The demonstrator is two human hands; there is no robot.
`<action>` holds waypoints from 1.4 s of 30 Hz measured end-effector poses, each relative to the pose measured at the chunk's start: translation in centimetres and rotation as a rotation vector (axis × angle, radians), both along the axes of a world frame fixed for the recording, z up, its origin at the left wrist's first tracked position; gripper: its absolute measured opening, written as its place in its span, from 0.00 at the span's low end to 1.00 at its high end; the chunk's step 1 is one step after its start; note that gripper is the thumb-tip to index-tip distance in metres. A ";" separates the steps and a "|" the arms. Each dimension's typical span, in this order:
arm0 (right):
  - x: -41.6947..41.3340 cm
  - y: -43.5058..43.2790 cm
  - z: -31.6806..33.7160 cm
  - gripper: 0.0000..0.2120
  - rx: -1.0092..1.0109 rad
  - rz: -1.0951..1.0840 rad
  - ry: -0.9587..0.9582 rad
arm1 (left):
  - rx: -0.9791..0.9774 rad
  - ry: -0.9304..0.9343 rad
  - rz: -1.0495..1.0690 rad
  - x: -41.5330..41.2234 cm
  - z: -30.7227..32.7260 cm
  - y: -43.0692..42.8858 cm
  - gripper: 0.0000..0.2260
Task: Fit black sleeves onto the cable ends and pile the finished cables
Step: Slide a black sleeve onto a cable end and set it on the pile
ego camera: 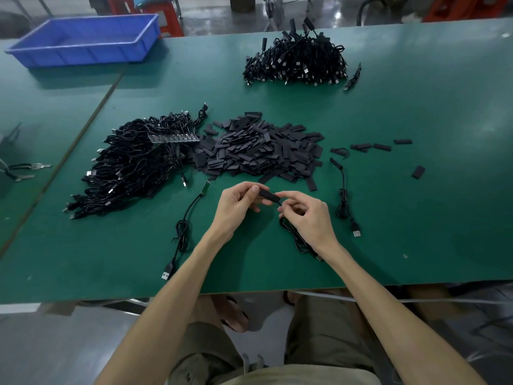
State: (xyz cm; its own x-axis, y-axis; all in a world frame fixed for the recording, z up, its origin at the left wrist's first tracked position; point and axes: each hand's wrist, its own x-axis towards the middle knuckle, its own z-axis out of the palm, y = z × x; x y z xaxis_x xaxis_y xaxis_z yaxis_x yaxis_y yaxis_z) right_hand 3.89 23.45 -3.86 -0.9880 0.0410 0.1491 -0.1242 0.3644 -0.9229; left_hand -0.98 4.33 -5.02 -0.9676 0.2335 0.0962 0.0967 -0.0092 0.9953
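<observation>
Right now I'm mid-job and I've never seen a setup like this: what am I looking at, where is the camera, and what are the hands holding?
There is no machine: a person works with bare hands, and the single picture comes from a camera on their head, looking down. On the green table lie a heap of cables at left, loose black sleeves in the middle, and a farther pile with sleeved ends. A blue tray stands far left. The left hand pinches a single sleeve; the right hand pinches the cable entering it.
</observation>
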 end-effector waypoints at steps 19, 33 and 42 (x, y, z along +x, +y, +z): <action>-0.2 0.2 0.0 0.09 0.000 0.009 -0.027 | -0.025 -0.035 0.013 -0.1 0.5 -0.1 0.08; -1.8 3.4 2.9 0.09 -0.092 -0.182 -0.003 | -0.436 0.074 0.362 -0.9 2.5 -1.7 0.09; -5.8 9.0 4.1 0.14 0.007 -0.474 -0.175 | -1.267 0.011 0.510 -2.7 3.8 -7.1 0.15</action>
